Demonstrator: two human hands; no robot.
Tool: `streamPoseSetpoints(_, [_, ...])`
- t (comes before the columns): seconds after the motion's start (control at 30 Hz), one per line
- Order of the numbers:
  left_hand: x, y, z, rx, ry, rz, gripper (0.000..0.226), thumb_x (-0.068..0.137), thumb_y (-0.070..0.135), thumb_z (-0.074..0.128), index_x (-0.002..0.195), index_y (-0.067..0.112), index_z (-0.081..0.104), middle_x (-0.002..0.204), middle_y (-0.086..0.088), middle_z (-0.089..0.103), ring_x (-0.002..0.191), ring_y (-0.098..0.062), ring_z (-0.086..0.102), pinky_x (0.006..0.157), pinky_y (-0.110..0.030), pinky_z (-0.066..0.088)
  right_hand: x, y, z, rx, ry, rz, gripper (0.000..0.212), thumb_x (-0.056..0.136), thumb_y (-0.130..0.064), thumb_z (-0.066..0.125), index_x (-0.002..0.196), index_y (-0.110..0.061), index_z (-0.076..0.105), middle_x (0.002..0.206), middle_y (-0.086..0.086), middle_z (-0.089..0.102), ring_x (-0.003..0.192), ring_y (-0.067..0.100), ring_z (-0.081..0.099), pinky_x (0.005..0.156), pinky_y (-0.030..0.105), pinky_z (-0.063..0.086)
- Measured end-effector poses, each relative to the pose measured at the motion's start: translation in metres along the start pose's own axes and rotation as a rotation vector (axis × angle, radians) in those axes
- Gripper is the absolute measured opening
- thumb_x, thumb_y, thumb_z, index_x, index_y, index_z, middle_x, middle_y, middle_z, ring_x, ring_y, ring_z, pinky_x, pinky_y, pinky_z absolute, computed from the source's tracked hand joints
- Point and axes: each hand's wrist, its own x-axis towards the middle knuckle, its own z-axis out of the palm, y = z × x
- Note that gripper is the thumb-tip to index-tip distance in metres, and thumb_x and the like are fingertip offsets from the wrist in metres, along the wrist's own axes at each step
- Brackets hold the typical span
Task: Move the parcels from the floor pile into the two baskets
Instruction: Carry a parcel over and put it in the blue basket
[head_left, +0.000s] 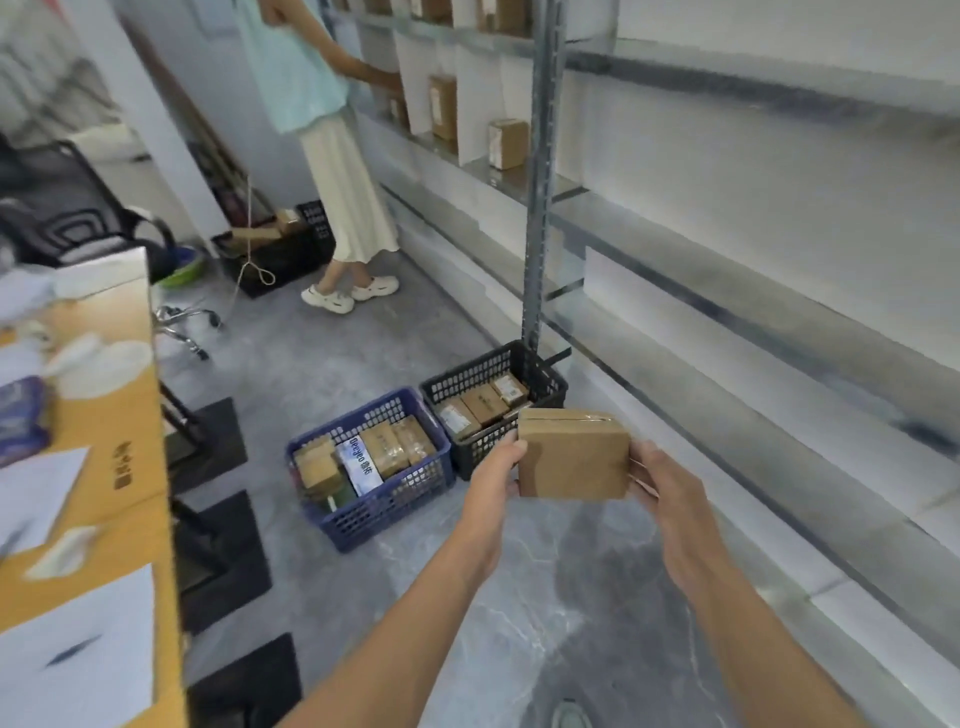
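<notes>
While left hand (493, 467) and right hand (667, 480) pinch parcel (571, 457) by opposite edges, black basket (460, 378) just beyond the fingers (514, 448), edge-only grip could slip, dropping it short.

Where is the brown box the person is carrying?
Just right of centre in the head view, the box is held between the left hand and right hand, close by the black basket.
</notes>
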Motion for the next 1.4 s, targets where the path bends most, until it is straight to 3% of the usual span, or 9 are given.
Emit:
streamPoseSetpoints(0.13, [0.009, -0.001, -0.015, -0.041, 0.144, -0.019, 0.047, 0.103, 0.047, 0.051, 0.147, 0.030, 0.058, 0.134, 0.005, 0.070, 0.123, -0.015, 0.063, 0.097, -0.030, 0.049, 0.031, -0.005, 0.023, -0.031, -0.164, 0.034, 0.043, 0.110, -0.031, 0.043, 0.097, -0.040, 0.083, 0.107, -0.016, 0.079, 0.107, 0.001, 0.071, 0.095, 0.026, 0.049])
streamPoseSetpoints(0.23, [0.009, -0.001, -0.022, -0.090, 0.240, -0.015, 0.066, 0.087, 0.056, 0.054, 0.147, 0.030, 0.057, 0.139, 0.002, 0.066, 0.126, -0.017, 0.060, 0.098, -0.032, 0.047, 0.052, 0.000, 0.035, -0.022, -0.255, 0.052, 0.031, 0.111, -0.029, 0.044, 0.110, -0.033, 0.076, 0.110, -0.017, 0.078, 0.107, -0.002, 0.070, 0.090, 0.018, 0.050])
streamPoseSetpoints(0.4, [0.010, -0.003, -0.044, -0.129, 0.370, -0.025, 0.054, 0.085, 0.053, 0.053, 0.135, 0.035, 0.064, 0.132, 0.003, 0.069, 0.123, -0.018, 0.061, 0.112, -0.042, 0.045, 0.082, 0.015, 0.067, -0.046, -0.383, 0.111, 0.032, 0.110, -0.031, 0.050, 0.131, -0.022, 0.071, 0.123, -0.009, 0.075, 0.118, 0.004, 0.068, 0.109, 0.033, 0.049])
streamPoseSetpoints(0.5, [0.019, -0.007, -0.065, -0.164, 0.452, -0.059, 0.066, 0.073, 0.057, 0.059, 0.136, 0.035, 0.063, 0.133, 0.003, 0.068, 0.124, -0.019, 0.061, 0.114, -0.043, 0.044, 0.095, 0.018, 0.093, -0.087, -0.449, 0.139, 0.028, 0.110, -0.030, 0.049, 0.124, -0.027, 0.073, 0.121, -0.011, 0.076, 0.116, 0.004, 0.069, 0.106, 0.032, 0.050])
streamPoseSetpoints(0.67, [0.047, -0.028, -0.121, -0.168, 0.528, -0.145, 0.060, 0.076, 0.048, 0.059, 0.134, 0.033, 0.064, 0.133, 0.002, 0.068, 0.124, -0.021, 0.062, 0.112, -0.045, 0.046, 0.115, 0.026, 0.149, -0.164, -0.516, 0.195, 0.024, 0.110, -0.030, 0.050, 0.108, -0.038, 0.072, 0.102, -0.028, 0.076, 0.099, -0.012, 0.068, 0.091, 0.019, 0.048])
streamPoseSetpoints(0.9, [0.086, -0.045, -0.222, -0.272, 0.620, -0.202, 0.065, 0.072, 0.046, 0.063, 0.133, 0.023, 0.061, 0.130, -0.001, 0.067, 0.121, -0.020, 0.063, 0.108, -0.045, 0.050, 0.151, 0.062, 0.267, -0.236, -0.562, 0.284, 0.023, 0.108, -0.030, 0.053, 0.115, -0.025, 0.074, 0.114, -0.005, 0.077, 0.110, 0.008, 0.070, 0.100, 0.030, 0.053])
streamPoseSetpoints(1.13, [0.130, -0.050, -0.335, -0.319, 0.652, -0.281, 0.059, 0.077, 0.047, 0.060, 0.130, 0.020, 0.067, 0.130, -0.005, 0.067, 0.119, -0.022, 0.064, 0.107, -0.045, 0.051, 0.182, 0.104, 0.385, -0.277, -0.560, 0.388, 0.024, 0.110, -0.022, 0.048, 0.118, -0.012, 0.069, 0.116, 0.001, 0.074, 0.098, 0.001, 0.070, 0.074, 0.013, 0.054])
streamPoseSetpoints(1.3, [0.159, -0.051, -0.386, -0.239, 0.648, -0.312, 0.040, 0.095, 0.040, 0.051, 0.125, 0.023, 0.072, 0.124, -0.002, 0.072, 0.117, -0.018, 0.065, 0.105, -0.043, 0.049, 0.206, 0.130, 0.445, -0.304, -0.558, 0.494, 0.021, 0.110, -0.026, 0.049, 0.114, -0.020, 0.069, 0.115, -0.002, 0.074, 0.104, 0.006, 0.069, 0.075, 0.014, 0.052])
streamPoseSetpoints(1.4, [0.184, -0.059, -0.409, -0.237, 0.641, -0.336, 0.032, 0.106, 0.029, 0.046, 0.121, 0.022, 0.074, 0.116, -0.002, 0.075, 0.107, -0.012, 0.068, 0.105, -0.041, 0.048, 0.227, 0.152, 0.475, -0.315, -0.555, 0.548, 0.019, 0.108, -0.027, 0.053, 0.110, -0.021, 0.070, 0.118, 0.002, 0.074, 0.108, 0.011, 0.069, 0.084, 0.022, 0.053])
